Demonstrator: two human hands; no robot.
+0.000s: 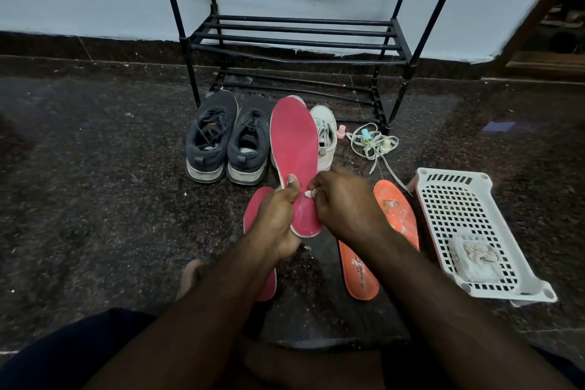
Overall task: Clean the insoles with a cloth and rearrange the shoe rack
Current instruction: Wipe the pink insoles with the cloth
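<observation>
My left hand (278,218) grips the heel end of a pink-red insole (296,149), holding it upright above the floor with the thumb across its face. My right hand (345,203) pinches a small white cloth scrap (308,194) against the insole's lower part. A second pink-red insole (254,215) lies on the floor under my left forearm. Two orange insoles (395,215) (359,275) lie to the right, partly hidden by my right arm. The black metal shoe rack (294,41) stands against the wall, its visible shelves bare.
A pair of dark grey sneakers (226,139) and a white shoe (326,136) stand in front of the rack. Loose white laces (373,144) lie beside small bottles. A white perforated basket (471,231) holding a crumpled cloth (474,258) sits at right. My bare foot (190,275) rests below.
</observation>
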